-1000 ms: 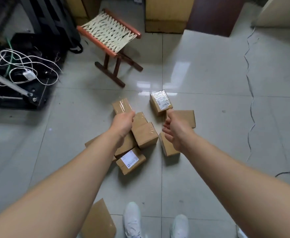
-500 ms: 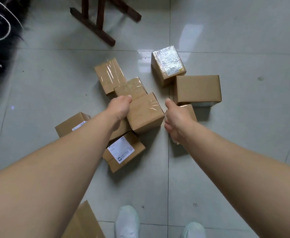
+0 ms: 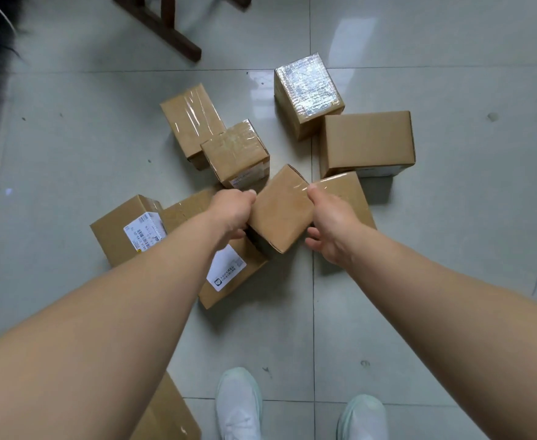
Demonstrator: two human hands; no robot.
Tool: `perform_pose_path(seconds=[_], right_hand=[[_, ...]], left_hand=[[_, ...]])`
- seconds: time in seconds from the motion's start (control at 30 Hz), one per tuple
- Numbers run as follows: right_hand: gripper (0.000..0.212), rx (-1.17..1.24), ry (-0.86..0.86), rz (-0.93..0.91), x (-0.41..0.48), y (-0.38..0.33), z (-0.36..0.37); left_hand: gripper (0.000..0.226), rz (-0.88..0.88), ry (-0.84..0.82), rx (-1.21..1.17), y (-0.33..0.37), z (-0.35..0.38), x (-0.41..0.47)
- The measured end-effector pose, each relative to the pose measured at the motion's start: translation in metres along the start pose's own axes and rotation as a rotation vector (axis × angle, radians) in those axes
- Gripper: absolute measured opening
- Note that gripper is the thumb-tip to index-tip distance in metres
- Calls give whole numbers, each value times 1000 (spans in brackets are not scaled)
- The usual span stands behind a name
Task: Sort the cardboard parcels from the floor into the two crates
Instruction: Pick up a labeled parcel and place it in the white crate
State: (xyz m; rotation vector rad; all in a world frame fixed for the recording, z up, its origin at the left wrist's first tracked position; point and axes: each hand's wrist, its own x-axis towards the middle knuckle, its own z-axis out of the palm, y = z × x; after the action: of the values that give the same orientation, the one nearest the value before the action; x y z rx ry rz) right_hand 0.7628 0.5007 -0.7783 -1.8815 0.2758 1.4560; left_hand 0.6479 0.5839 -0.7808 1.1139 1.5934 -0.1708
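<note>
The left hand [image 3: 232, 214] and right hand [image 3: 330, 231] clamp opposite sides of one tilted parcel [image 3: 279, 214] above the floor [image 3: 451, 217]. The two-sided grip likely steadies the lift.

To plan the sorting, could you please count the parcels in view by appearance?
Silver-topped parcel: 1
Brown cardboard parcels: 8, including the held parcel
Total: 9
The cardboard at the bottom-left edge is left out.
</note>
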Motion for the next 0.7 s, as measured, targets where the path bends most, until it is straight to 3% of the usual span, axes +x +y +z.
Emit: perform_pose_path(seconds=[0.23, 0.43, 0.5, 0.63, 0.7], right_hand=[[51, -33, 72, 19, 14, 29, -36], [58, 22, 124, 31, 30, 57, -56], [59, 32, 102, 42, 34, 64, -59], [56, 54, 31, 49, 42, 74, -62], [55, 65, 21, 56, 46, 75, -65]], left_hand=[[21, 2, -212, 36, -31, 35, -7], [32, -42, -244, 6, -48, 53, 4], [36, -53, -231, -4, -51, 58, 10], [11, -66, -150, 29, -53, 67, 22], [22, -74, -97, 46, -50, 70, 25]])
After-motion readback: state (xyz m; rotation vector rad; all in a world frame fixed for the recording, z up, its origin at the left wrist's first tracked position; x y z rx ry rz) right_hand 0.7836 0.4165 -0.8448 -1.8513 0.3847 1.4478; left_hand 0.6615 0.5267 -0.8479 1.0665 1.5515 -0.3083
